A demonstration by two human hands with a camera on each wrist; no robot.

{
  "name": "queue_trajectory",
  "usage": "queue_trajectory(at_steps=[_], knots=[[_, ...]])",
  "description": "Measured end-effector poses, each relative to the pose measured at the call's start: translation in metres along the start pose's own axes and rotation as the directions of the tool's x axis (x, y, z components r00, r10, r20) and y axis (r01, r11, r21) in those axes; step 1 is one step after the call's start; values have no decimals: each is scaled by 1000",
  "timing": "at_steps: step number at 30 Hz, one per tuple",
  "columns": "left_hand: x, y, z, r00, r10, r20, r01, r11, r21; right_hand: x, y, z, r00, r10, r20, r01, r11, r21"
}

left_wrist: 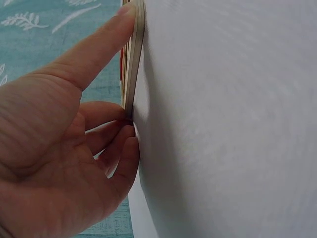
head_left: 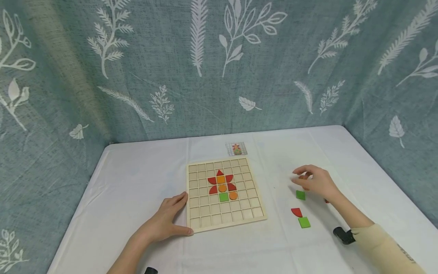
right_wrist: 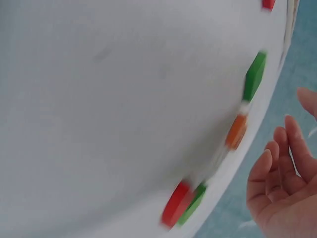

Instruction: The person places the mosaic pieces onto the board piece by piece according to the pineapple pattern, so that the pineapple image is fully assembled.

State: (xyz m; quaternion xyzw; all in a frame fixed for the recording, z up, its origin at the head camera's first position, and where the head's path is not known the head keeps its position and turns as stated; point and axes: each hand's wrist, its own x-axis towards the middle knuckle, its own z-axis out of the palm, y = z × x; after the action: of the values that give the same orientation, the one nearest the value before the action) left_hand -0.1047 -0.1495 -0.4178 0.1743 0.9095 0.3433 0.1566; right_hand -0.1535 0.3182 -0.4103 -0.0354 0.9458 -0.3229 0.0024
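Left hand (head_left: 165,223) spread at corner of wooden grid board (head_left: 225,208), right hand (head_left: 315,182) unclenched near blurred orange piece (right_wrist: 237,132), red piece (head_left: 326,201) mostly hidden behind right wrist (head_left: 337,198)

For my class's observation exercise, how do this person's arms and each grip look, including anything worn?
The left grip and right grip are hands without gloves or visible rings. A pale beige sleeve covers part of the right forearm, bearing a dark marking too small to read; a rounded black device sits by it. The left forearm shows no sleeve; a black piece shows beside it.
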Motion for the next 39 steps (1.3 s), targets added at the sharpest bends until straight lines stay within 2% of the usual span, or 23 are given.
queue_trajectory(at_steps=[6,15,20,35,39], knots=[[-2,0,0,1000,4,1,-4,1000,-4,3,18,-13,998,57,16,-56,998,-39],[-2,0,0,1000,2,4,-2,1000,-11,4,33,-16,992,120,48,-116,990,-77],[-1,0,1,1000,0,2,0,1000,-10,4,33,-14,991,118,57,-113,990,-83],[0,-1,2,1000,-3,7,3,1000,-9,6,23,-5,993,122,7,-119,982,-146],[0,-1,1,1000,-1,5,1,1000,-9,7,18,0,996,90,4,-89,989,-116]])
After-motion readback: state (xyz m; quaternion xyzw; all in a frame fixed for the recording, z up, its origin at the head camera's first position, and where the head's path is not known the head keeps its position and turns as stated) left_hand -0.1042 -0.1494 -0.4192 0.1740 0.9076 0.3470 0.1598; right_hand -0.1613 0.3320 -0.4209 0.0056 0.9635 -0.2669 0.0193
